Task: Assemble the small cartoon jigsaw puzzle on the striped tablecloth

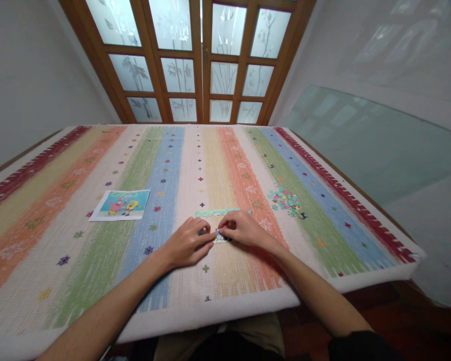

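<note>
My left hand [190, 242] rests on the tablecloth with its fingers curled, thumb and index finger against the edge of a small group of joined jigsaw puzzle pieces [220, 239]. From the other side, my right hand [243, 229] pinches at a puzzle piece along the top of that group; the fingers partly cover it. Just beyond both hands lies a joined strip of green and teal puzzle pieces [210, 213], its right part partly hidden by my right hand.
A heap of loose, colourful puzzle pieces [285, 200] lies to the right. On the left is a printed cartoon picture [121, 205]. The striped tablecloth [165, 175] covers the table. Beyond it stand wooden doors with glass panes [203, 65]; a glass panel [361, 135] leans at the right wall.
</note>
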A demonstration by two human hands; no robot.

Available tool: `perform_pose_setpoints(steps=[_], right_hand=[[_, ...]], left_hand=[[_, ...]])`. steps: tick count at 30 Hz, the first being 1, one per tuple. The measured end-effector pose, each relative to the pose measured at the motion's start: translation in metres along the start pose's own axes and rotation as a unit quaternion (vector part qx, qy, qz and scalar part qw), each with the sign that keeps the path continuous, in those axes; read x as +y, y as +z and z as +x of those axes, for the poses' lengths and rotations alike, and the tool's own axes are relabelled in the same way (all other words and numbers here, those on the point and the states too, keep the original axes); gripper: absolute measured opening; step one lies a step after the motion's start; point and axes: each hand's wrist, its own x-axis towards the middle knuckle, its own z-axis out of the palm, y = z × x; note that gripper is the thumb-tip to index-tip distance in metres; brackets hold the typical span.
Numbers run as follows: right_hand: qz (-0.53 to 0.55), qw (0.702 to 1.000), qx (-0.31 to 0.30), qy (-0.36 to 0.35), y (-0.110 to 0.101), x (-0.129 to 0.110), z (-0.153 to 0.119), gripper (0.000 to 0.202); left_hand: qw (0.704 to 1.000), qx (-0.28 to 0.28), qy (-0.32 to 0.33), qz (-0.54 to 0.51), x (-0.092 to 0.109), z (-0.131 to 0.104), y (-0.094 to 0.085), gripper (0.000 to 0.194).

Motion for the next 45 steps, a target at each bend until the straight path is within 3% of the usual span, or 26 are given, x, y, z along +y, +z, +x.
perform_pose_setpoints(steps=[14, 17, 22, 24, 29, 38, 45], right_hand=[[-0.038, 0.999, 0.001, -0.024, 0.001, 0.000, 0.000, 0.007], [-0.023, 0.999, 0.020, -0.032, -0.013, 0.008, 0.001, 0.009], [-0.038, 0.990, 0.136, 0.010, -0.053, 0.036, -0.001, 0.010], [-0.064, 0.987, 0.148, 0.021, -0.066, 0.047, -0.004, 0.009], [-0.101, 0.991, 0.078, 0.039, -0.082, 0.064, -0.011, 0.010], [-0.026, 0.998, 0.003, 0.059, -0.080, 0.068, -0.011, 0.004], [-0.009, 0.999, 0.002, 0.036, -0.085, 0.070, -0.013, 0.016]], left_hand=[[1.000, -0.022, 0.002, 0.009, 0.001, 0.001, 0.000, 0.023], [1.000, -0.024, 0.001, 0.007, 0.000, 0.000, 0.001, 0.023], [1.000, -0.020, 0.008, 0.009, 0.000, 0.001, 0.001, 0.023], [1.000, -0.019, 0.010, 0.010, 0.000, 0.001, 0.000, 0.023], [1.000, -0.016, 0.011, 0.011, 0.001, 0.001, 0.000, 0.022], [1.000, -0.023, 0.009, 0.011, 0.000, 0.001, 0.001, 0.023], [0.999, -0.035, 0.006, 0.010, 0.000, 0.000, 0.002, 0.023]])
